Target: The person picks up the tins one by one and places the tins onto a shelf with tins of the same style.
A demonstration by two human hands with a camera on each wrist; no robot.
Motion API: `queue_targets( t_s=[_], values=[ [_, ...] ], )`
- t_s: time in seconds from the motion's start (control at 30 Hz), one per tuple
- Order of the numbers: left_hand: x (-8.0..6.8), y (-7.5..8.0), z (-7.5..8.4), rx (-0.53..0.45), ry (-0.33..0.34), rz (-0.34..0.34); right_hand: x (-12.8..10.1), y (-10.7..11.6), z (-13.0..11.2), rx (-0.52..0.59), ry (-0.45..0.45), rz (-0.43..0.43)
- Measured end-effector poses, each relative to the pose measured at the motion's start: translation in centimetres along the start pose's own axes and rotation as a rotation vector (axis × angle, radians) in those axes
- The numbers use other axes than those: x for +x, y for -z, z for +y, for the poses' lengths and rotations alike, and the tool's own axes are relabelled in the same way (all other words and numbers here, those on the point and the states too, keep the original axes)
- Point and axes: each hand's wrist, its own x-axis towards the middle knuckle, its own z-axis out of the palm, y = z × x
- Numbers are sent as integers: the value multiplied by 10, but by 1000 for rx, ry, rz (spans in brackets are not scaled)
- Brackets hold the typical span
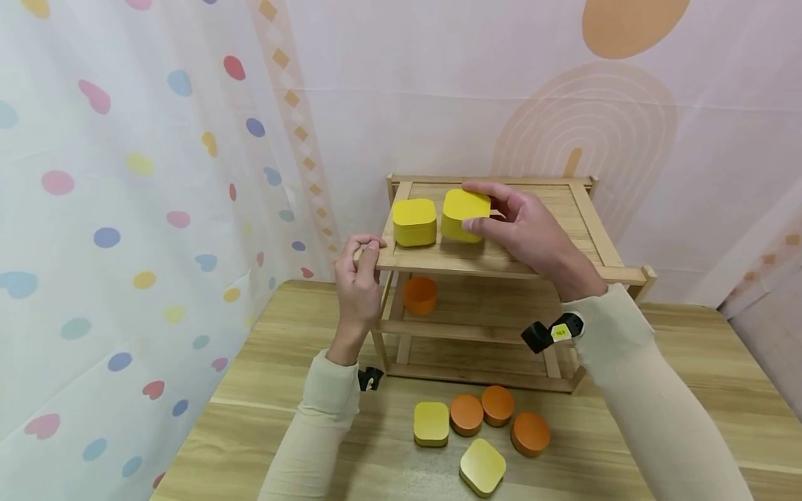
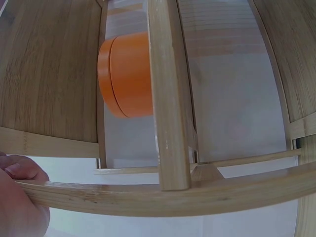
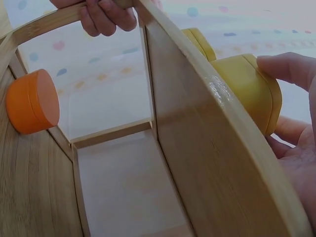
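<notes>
My right hand holds a yellow rounded-square tin between thumb and fingers at the top board of a wooden rack. Just left of it stands a second yellow tin on the same board. In the right wrist view, the fingers lie along the side of the held tin. My left hand grips the rack's front left corner, its fingers curled over the frame. Below, an orange round tin stands on the middle shelf, partly behind a frame bar in the left wrist view.
On the wooden table before the rack lie two yellow square tins, one straight and one turned. Beside them are three orange round tins. A patterned curtain hangs behind and to the left.
</notes>
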Motion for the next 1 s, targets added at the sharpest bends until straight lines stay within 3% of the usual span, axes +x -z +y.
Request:
queue_targets(
  t_s=[0.53,1.0],
  values=[
    [-1,9,4,-57,17,21,0,-10,-3,-26,-35,-70],
    [-3,8,5,-38,0,30,0,-10,-2,-47,-70,-83]
  ],
)
